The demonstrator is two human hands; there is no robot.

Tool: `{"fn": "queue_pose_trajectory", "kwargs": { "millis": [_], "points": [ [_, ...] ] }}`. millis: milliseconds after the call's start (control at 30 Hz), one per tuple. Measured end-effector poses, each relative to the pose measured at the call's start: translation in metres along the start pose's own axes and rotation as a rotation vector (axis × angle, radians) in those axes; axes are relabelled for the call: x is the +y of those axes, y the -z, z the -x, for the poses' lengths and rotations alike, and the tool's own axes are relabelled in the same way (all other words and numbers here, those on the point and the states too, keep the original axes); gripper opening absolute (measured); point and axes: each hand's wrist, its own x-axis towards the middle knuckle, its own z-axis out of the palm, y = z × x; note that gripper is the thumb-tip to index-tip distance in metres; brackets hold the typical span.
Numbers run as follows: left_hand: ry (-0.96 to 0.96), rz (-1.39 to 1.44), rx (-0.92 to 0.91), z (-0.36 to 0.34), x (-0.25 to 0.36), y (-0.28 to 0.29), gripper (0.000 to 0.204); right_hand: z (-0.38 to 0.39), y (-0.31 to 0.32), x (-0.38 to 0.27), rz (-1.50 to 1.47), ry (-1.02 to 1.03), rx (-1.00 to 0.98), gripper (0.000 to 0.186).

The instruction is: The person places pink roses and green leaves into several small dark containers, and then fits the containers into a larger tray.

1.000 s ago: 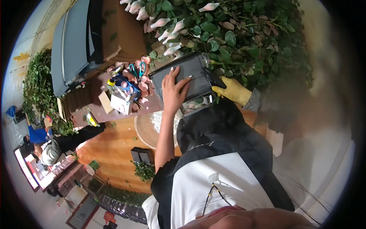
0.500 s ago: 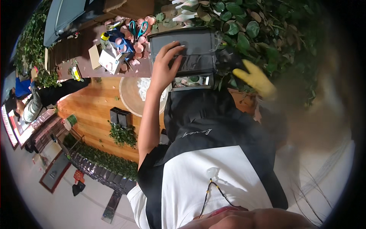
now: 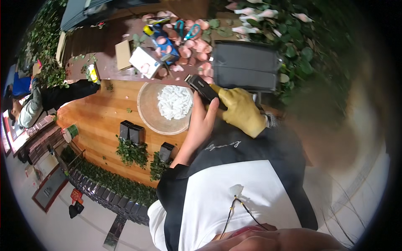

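Note:
A black stapler (image 3: 202,88) with a metal tip is held tilted in front of me, over the table's near edge. My bare left hand (image 3: 204,115) grips it from the near side, thumb raised beside it. On the stapler's right side my right hand (image 3: 240,106), in a yellow glove, is closed against its lower end; part of its fingers is hidden. Just beyond both hands a dark grey, flat wrapped bundle (image 3: 245,67) lies on the table.
Pink petals (image 3: 184,52), teal-handled scissors (image 3: 192,32) and a white box (image 3: 145,62) cover the table (image 3: 111,71). White pieces fill a round tub (image 3: 144,113) below. Leafy stems (image 3: 301,54) crowd the right. Dark-wrapped bundles (image 3: 132,131) stand on the floor; a person (image 3: 31,106) is far left.
My left hand has left the dark grey bundle and come nearer, onto the stapler. My gloved right hand has moved left to meet it. The view has shifted, showing more of the tub.

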Motion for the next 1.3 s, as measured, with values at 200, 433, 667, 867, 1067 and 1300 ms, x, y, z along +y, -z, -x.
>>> {"fn": "queue_pose_trajectory", "kwargs": {
  "millis": [200, 433, 667, 867, 1067, 1300],
  "points": [
    [0.068, -0.036, 0.362, -0.044, -0.111, 0.056, 0.047, -0.061, -0.01, 0.001, -0.345, 0.026, -0.332, 0.049],
    [-0.285, -0.786, 0.315, -0.116, -0.178, 0.057, 0.067, -0.224, -0.114, 0.032, -0.745, -0.25, 0.214, 0.052],
    [-0.344, -0.686, 0.492, -0.111, -0.182, 0.08, 0.057, -0.246, -0.1, 0.016, -0.679, -0.27, -0.071, 0.029],
    [-0.278, -0.648, 0.443, -0.075, -0.196, 0.114, 0.041, -0.182, -0.154, 0.034, -0.76, -0.415, -0.232, 0.021],
    [-0.244, -0.614, 0.341, -0.064, -0.203, 0.135, 0.036, -0.164, -0.104, -0.012, -0.284, -0.288, -0.247, 0.025],
    [-0.251, -0.582, 0.364, -0.069, -0.2, 0.129, 0.028, -0.115, 0.056, 0.056, -0.684, -0.71, -0.259, 0.045]
  ]
}}
